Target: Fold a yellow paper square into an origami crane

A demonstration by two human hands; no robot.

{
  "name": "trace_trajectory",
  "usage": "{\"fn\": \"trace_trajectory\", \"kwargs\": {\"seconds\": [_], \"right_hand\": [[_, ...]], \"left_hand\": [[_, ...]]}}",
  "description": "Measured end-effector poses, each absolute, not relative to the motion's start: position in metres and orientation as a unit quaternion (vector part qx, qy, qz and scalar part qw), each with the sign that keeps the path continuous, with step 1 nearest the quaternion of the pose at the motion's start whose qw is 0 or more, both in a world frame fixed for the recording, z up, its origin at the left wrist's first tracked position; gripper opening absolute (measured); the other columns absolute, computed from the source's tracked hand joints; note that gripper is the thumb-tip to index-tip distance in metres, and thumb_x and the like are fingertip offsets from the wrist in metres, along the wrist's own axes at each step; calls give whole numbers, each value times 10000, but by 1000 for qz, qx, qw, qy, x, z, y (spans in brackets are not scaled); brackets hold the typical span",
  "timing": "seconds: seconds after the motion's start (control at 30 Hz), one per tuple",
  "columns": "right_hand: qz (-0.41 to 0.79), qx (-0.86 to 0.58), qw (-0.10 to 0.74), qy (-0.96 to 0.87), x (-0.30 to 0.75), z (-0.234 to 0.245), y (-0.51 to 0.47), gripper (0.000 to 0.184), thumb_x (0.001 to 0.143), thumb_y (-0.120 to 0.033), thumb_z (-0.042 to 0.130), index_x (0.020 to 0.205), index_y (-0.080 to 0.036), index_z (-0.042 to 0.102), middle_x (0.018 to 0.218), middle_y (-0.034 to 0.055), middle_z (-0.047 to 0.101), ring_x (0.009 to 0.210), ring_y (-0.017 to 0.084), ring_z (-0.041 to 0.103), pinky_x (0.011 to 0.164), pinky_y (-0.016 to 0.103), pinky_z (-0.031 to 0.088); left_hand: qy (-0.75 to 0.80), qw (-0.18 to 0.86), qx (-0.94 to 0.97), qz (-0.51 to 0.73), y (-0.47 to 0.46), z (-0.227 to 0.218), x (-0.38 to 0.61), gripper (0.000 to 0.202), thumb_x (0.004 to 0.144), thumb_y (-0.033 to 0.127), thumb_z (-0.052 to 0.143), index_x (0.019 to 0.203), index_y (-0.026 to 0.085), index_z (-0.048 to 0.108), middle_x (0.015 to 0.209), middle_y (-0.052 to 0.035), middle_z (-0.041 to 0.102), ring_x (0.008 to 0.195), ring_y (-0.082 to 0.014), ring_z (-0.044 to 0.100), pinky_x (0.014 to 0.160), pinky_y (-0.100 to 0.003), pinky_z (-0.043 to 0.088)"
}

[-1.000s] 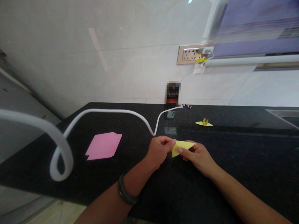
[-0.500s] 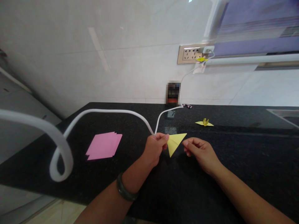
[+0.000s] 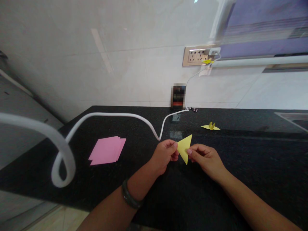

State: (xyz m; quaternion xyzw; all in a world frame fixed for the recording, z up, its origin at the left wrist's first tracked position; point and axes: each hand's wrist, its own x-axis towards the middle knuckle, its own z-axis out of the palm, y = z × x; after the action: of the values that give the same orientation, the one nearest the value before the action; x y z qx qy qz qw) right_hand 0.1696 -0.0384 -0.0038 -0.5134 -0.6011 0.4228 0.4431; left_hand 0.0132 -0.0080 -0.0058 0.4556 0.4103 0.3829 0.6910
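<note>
Head view: the yellow folded paper [image 3: 184, 147] is between my hands, above the black desk [image 3: 240, 166], one point at 1 o'clock, another near 6. My left hand [image 3: 166, 155] pinches its corner at 9 o'clock; my right hand [image 3: 202, 158] grips the edge at about 4, thumb in front. Judgement: keep the left pinch firm but flat, match edges before pressing, then crease outward from the held corner. Light pressure should avoid stray wrinkles.
</note>
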Motion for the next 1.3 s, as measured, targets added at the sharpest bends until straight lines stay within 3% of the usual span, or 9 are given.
{"fn": "trace_trajectory", "kwargs": {"seconds": [0.43, 1.3], "right_hand": [[484, -463, 443, -595, 170, -3, -40, 227, 751, -375, 522, 700, -159, 571, 579, -4, 548, 503, 92, 473, 490, 214, 402], [444, -486, 438, -612, 171, -4, -38, 245, 755, -394, 505, 709, -166, 581, 571, -11, 524, 516, 104, 473, 509, 220, 390]], "left_hand": [[343, 771, 425, 329, -10, -11, 13, 207, 744, 350, 464, 697, 148, 453, 578, 22, 466, 484, -65, 449, 516, -222, 378], [348, 774, 399, 347, -8, -15, 13, 203, 737, 337, 492, 709, 138, 469, 578, 15, 484, 472, -66, 463, 515, -226, 382]]}}
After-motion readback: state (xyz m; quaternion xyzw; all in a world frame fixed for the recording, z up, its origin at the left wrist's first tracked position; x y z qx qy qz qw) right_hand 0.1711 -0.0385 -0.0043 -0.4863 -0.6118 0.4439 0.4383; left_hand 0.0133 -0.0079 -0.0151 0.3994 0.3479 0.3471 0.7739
